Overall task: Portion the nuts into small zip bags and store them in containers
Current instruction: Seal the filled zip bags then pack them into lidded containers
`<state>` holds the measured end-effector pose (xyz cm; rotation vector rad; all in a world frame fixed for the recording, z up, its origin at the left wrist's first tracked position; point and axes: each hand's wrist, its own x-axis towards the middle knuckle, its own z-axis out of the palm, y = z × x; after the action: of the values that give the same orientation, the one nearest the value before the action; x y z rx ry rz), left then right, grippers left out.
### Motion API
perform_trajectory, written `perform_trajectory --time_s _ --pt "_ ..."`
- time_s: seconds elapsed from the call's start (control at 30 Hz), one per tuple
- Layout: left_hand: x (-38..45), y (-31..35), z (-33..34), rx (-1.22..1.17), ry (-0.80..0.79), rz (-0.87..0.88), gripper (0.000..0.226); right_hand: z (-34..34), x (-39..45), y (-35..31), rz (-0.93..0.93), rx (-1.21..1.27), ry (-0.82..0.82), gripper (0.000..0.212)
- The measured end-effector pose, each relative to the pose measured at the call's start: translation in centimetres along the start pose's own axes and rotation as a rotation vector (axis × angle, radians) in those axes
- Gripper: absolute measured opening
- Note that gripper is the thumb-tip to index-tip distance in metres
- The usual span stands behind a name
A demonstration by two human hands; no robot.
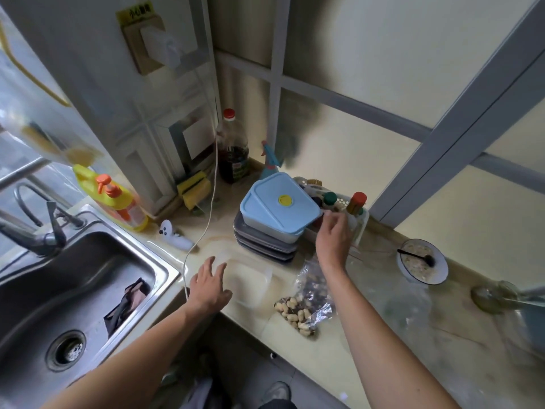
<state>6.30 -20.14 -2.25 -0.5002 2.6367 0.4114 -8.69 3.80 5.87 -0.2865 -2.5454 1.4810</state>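
In the head view, the left hand [208,286] lay with fingers straight and spread, resting on the near-left edge of a clear plastic container [250,280] that sat open on the desk [339,358] near its front edge, just right of the sink [73,290]. The hand gripped nothing. The right hand [333,237] reached toward the back of the desk, its fingers [331,218] loosely curled beside the right corner of a blue-lidded box [278,206]; whether they touched the lid or pinched anything could not be told. That box stood tilted on a stack of grey trays [265,246], behind the clear container. The nuts [295,311], peanuts in their shells, lay in a crumpled clear bag [315,290] on the desk just right of the clear container, under the right forearm, some spilling toward the front edge. A white basket [358,222] with bottles stood behind the right hand. Farther right a bowl [421,265] held a dark utensil. A white cable [206,225] ran down across the desk beside the left hand.
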Motion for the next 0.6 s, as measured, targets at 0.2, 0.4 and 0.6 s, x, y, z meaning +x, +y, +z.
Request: perform_trajectory --time_s 0.2,0.4,0.6 --pt "-1.1 2.1 1.8 -0.059 0.242 0.035 0.076 -2.8 -2.4 8.1 -0.066 -0.546 -0.274 0.017" --pt "-1.8 6.1 3.0 -0.13 0.413 0.323 0.064 -4.3 -4.5 9.7 -0.152 -0.636 -0.403 0.026" --pt "-1.9 10.5 3.4 -0.443 0.037 0.394 0.072 -6.3 -4.0 8.8 -0.235 -0.481 -0.559 0.016"
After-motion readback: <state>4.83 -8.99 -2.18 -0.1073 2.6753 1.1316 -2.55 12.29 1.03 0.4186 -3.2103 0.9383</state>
